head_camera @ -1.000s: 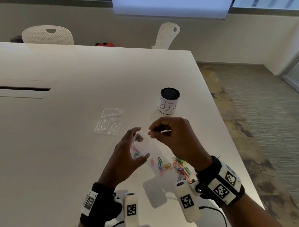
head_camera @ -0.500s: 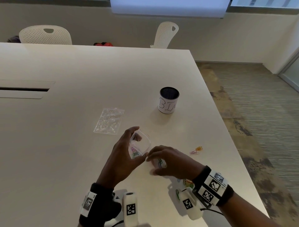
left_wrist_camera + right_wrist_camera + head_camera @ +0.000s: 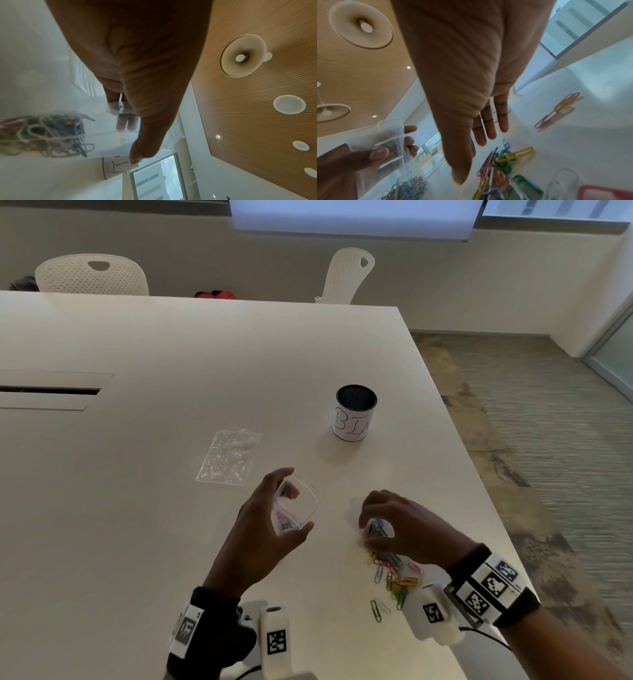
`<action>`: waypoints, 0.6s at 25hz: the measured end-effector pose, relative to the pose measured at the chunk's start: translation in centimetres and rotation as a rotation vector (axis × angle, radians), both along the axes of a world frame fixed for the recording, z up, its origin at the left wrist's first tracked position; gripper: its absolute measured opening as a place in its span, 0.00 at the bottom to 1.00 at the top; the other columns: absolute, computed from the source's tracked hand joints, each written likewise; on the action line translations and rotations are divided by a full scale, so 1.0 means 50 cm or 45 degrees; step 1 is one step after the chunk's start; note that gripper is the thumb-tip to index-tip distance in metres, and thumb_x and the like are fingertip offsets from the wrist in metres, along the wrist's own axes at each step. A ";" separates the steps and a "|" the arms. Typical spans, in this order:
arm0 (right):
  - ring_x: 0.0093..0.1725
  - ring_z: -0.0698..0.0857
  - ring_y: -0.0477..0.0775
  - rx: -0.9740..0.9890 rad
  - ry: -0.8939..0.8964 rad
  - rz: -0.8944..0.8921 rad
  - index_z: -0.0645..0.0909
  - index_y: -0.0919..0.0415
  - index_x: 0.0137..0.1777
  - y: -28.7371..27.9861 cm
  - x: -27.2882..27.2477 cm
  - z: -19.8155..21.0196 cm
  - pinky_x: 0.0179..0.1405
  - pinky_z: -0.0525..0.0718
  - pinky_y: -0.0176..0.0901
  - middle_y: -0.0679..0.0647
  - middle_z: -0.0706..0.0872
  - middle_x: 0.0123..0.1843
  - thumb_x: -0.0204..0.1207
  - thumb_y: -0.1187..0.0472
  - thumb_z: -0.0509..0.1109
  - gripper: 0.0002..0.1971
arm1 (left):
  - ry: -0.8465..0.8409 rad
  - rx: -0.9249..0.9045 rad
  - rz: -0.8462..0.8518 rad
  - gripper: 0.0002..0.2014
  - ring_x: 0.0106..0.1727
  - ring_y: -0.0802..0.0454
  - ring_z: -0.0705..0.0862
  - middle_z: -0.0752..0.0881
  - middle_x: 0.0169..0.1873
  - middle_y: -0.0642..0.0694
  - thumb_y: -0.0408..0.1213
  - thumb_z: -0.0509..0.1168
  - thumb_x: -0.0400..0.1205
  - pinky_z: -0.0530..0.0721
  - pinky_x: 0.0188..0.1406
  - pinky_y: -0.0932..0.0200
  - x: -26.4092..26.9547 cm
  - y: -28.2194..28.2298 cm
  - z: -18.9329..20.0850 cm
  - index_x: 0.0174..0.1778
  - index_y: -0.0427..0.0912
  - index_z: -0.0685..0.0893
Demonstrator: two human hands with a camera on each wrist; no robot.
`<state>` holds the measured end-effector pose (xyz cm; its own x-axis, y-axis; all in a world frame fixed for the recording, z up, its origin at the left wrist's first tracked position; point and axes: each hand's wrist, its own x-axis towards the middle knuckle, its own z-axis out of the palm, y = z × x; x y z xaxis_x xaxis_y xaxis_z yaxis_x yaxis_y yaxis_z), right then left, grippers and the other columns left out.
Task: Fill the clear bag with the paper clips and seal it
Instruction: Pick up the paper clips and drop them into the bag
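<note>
My left hand holds the clear bag upright just above the table, thumb and fingers spreading its mouth open. Several coloured paper clips lie in its bottom, seen close in the left wrist view as a tangle of clips. To the right of the bag, my right hand is down on the table, its curled fingers and thumb pinching a few clips at the top of the loose pile. In the right wrist view the thumb reaches into the pile, with the bag at the left.
A second clear bag lies flat beyond my left hand. A cup marked BIN stands farther back on the right. Two linked clips lie apart from the pile. The table's right edge runs close to my right hand.
My right hand left the bag's mouth, dropped to the table and moved right onto the clip pile. The left hand kept the bag open in about the same place.
</note>
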<state>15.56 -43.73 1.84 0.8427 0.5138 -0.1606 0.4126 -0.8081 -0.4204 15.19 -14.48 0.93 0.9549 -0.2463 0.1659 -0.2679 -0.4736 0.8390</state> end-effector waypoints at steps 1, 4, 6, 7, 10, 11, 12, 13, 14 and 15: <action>0.62 0.79 0.39 -0.021 0.006 -0.007 0.85 0.44 0.63 -0.004 0.000 0.000 0.56 0.87 0.37 0.39 0.78 0.68 0.76 0.41 0.76 0.18 | 0.003 0.002 -0.003 0.42 0.63 0.61 0.84 0.83 0.59 0.60 0.42 0.82 0.75 0.83 0.55 0.74 0.001 0.000 -0.001 0.81 0.59 0.67; 0.65 0.75 0.38 -0.091 0.025 0.016 0.83 0.41 0.67 -0.006 -0.005 -0.008 0.56 0.86 0.36 0.37 0.75 0.69 0.74 0.36 0.75 0.24 | 0.010 0.014 -0.006 0.42 0.65 0.64 0.83 0.83 0.59 0.61 0.43 0.82 0.75 0.84 0.57 0.71 0.003 0.001 -0.002 0.82 0.60 0.66; 0.61 0.77 0.39 -0.065 -0.005 0.016 0.85 0.44 0.62 -0.005 -0.010 -0.016 0.52 0.85 0.35 0.39 0.78 0.66 0.77 0.41 0.75 0.16 | 0.010 0.015 -0.004 0.43 0.65 0.64 0.83 0.83 0.60 0.61 0.43 0.82 0.75 0.85 0.58 0.70 0.004 0.001 -0.002 0.81 0.60 0.66; 0.59 0.78 0.40 -0.041 -0.026 0.012 0.85 0.46 0.59 -0.005 -0.013 -0.019 0.51 0.85 0.36 0.40 0.79 0.63 0.79 0.44 0.75 0.12 | 0.013 0.015 -0.003 0.42 0.64 0.63 0.83 0.83 0.60 0.61 0.43 0.82 0.74 0.86 0.58 0.70 0.004 0.001 -0.002 0.81 0.60 0.66; 0.60 0.80 0.42 -0.058 -0.027 -0.017 0.84 0.45 0.63 -0.006 -0.022 -0.013 0.51 0.85 0.37 0.40 0.78 0.64 0.80 0.43 0.73 0.15 | 0.013 0.008 -0.008 0.42 0.64 0.63 0.83 0.83 0.60 0.61 0.43 0.82 0.75 0.87 0.58 0.68 0.004 0.001 -0.002 0.81 0.60 0.67; 0.61 0.79 0.42 -0.102 -0.006 -0.029 0.81 0.42 0.68 -0.007 -0.026 -0.010 0.53 0.86 0.38 0.39 0.77 0.66 0.78 0.38 0.73 0.21 | 0.014 0.005 -0.010 0.42 0.64 0.62 0.83 0.83 0.60 0.60 0.43 0.82 0.74 0.88 0.58 0.67 0.005 0.001 -0.002 0.81 0.60 0.67; 0.63 0.78 0.42 -0.156 0.012 -0.040 0.78 0.40 0.72 -0.008 -0.031 -0.006 0.55 0.88 0.40 0.39 0.75 0.68 0.75 0.34 0.73 0.27 | 0.014 0.004 -0.011 0.42 0.64 0.62 0.84 0.83 0.60 0.60 0.43 0.82 0.74 0.88 0.57 0.67 0.005 0.002 -0.003 0.81 0.60 0.67; 0.64 0.77 0.42 -0.204 0.018 -0.047 0.76 0.39 0.75 -0.008 -0.036 -0.002 0.57 0.88 0.42 0.39 0.73 0.69 0.73 0.32 0.73 0.31 | 0.015 0.005 -0.012 0.42 0.64 0.62 0.84 0.83 0.60 0.61 0.43 0.82 0.74 0.88 0.57 0.67 0.005 0.001 -0.003 0.81 0.61 0.67; 0.65 0.77 0.43 -0.229 0.018 -0.052 0.76 0.38 0.75 -0.006 -0.041 -0.002 0.59 0.88 0.43 0.40 0.73 0.70 0.73 0.33 0.74 0.30 | 0.017 0.005 -0.013 0.42 0.64 0.62 0.84 0.83 0.60 0.61 0.43 0.82 0.74 0.88 0.57 0.68 0.005 0.001 -0.004 0.81 0.61 0.67; 0.65 0.78 0.44 -0.221 0.013 -0.059 0.77 0.39 0.74 -0.004 -0.046 -0.002 0.59 0.87 0.42 0.41 0.74 0.70 0.75 0.37 0.75 0.27 | 0.017 0.007 -0.014 0.43 0.64 0.61 0.84 0.83 0.60 0.61 0.43 0.82 0.74 0.88 0.57 0.68 0.005 0.001 -0.005 0.81 0.61 0.66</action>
